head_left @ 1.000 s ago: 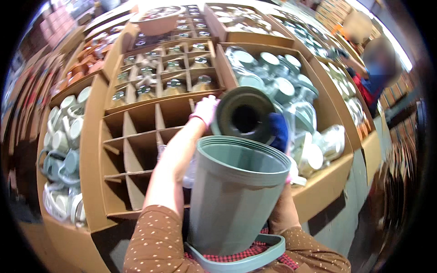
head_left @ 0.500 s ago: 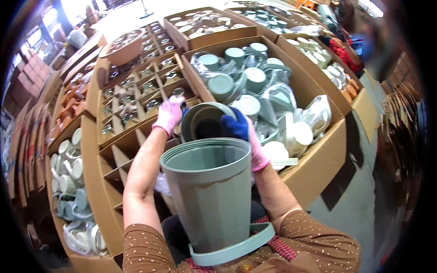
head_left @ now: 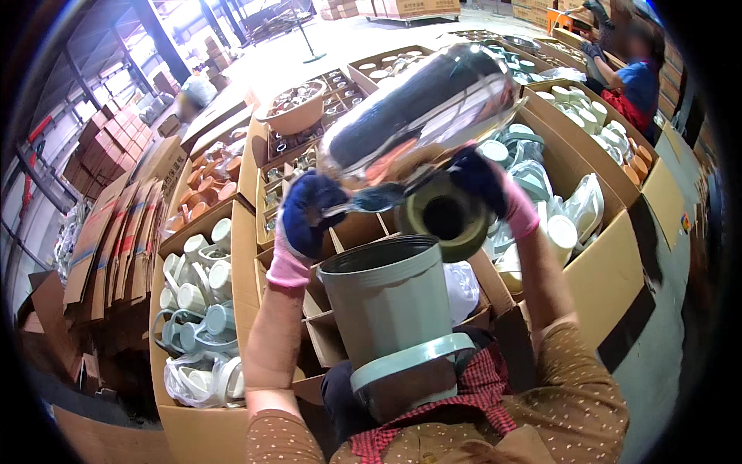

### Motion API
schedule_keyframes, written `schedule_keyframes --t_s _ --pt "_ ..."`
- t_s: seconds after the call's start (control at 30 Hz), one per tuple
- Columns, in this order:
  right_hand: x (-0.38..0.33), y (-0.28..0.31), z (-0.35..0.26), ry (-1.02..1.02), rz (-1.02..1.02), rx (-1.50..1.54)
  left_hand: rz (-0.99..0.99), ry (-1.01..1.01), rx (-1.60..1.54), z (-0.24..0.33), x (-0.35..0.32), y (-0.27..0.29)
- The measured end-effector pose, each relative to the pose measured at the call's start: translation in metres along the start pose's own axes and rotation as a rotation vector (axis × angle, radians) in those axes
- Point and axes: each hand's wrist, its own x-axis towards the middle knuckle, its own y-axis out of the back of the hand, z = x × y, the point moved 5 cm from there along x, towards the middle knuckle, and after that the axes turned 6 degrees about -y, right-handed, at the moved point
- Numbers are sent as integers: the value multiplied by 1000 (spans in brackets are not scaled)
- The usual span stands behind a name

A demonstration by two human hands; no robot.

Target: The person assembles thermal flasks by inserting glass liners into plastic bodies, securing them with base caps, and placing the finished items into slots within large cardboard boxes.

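Note:
A big silvered glass flask liner (head_left: 417, 108) is tilted in front of me, its narrow shiny neck near my left hand (head_left: 309, 216). That gloved hand is closed around the neck end. My right hand (head_left: 491, 189), also in a pink and blue glove, grips a round green plastic collar (head_left: 473, 241) with a dark opening, just below the liner. Whether its fingers also press on the liner is hard to tell. Upright at my lap stands a grey-green flask body (head_left: 386, 298), open at the top, with a pale green handle (head_left: 413, 362) at its lower end.
Behind the flask body is a divided carton (head_left: 328, 340). Cartons of white and green parts (head_left: 205, 271) and bagged green lids (head_left: 525, 158) flank it. A peach basin (head_left: 294, 116) sits farther back. Flattened cardboard (head_left: 116, 247) leans left. Another person (head_left: 634, 85) works at far right.
The silvered liner has come up out of the divided carton with my left hand. My right hand has moved up and right with the green collar. The view has shifted.

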Motion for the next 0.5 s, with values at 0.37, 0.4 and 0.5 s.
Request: schedule_keyframes --t_s 0.37,0.4,0.5 --pt "-10 -25 -112 -645 -404 86 -309 -474 514 42 -24 -60" --pt "-24 -39 -116 -640 -522 173 -200 -470 534 35 -35 -42" --pt "-57 -59 -108 -563 -519 -79 -85 -514 842 11 -73 -10"
